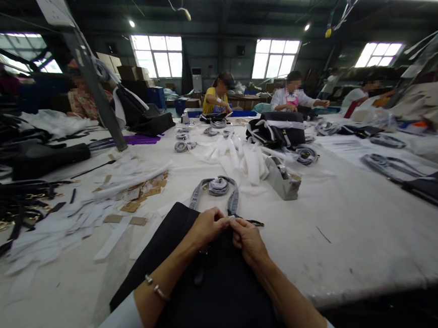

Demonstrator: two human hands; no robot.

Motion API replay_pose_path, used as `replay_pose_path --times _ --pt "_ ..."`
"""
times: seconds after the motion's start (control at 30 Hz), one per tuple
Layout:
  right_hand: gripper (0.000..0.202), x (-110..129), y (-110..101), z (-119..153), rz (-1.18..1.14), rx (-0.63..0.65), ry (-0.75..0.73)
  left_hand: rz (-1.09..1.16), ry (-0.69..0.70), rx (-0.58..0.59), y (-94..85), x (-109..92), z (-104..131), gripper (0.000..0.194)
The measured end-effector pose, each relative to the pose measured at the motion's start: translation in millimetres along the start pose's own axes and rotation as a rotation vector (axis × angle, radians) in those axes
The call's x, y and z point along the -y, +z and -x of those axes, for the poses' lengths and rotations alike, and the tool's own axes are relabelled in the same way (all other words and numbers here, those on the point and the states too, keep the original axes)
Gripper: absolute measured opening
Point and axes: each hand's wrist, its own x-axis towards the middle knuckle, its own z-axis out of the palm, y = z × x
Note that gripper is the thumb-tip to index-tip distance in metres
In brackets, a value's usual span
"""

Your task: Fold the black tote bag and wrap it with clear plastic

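A black handbag (214, 290) lies flat on the table in front of me, its top edge pointing away. Its handle (233, 199) is wrapped in a greyish covering and loops out beyond that edge. My left hand (211, 225) and my right hand (247, 237) meet at the handle's near right end. Both hands pinch there with thumb and fingers, around a small whitish bit of the wrapping. The fingers partly hide it. A coiled, wrapped strap (218, 186) rests inside the handle loop. A dark strap end with a metal tip (256, 222) sticks out to the right.
A grey tape dispenser (284, 179) stands beyond my right hand, near crumpled white wrapping (241, 154). Paper strips (72, 226) and black straps (14, 210) spread at left. Another black bag (277, 129) is farther back. A metal post (97, 87) rises at left. Several people work opposite.
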Motion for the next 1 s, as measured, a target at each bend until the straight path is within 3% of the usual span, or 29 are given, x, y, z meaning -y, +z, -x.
replay_pose_path --times 0.1,0.27,0.43,0.67,1.0 --pt "0.04 0.7 -0.7 0.2 -0.003 -0.007 0.0 0.268 -0.136 0.134 4.2 3.6 -7.1 0.037" --pt "0.04 2.8 -2.3 -0.2 -0.001 0.023 0.013 0.496 -0.248 0.274 10.2 12.5 -8.1 0.05" --pt "0.044 3.5 -0.8 1.0 -0.006 0.007 -0.002 0.601 -0.276 0.279 14.2 17.2 -11.3 0.051" --pt "0.042 11.1 -3.1 -3.2 0.144 0.046 0.006 0.682 -0.234 0.169 21.1 22.9 -10.5 0.049" --pt "0.041 12.6 -3.7 -3.0 0.284 0.058 0.034 0.813 -0.301 0.262 11.2 26.3 -10.1 0.046"
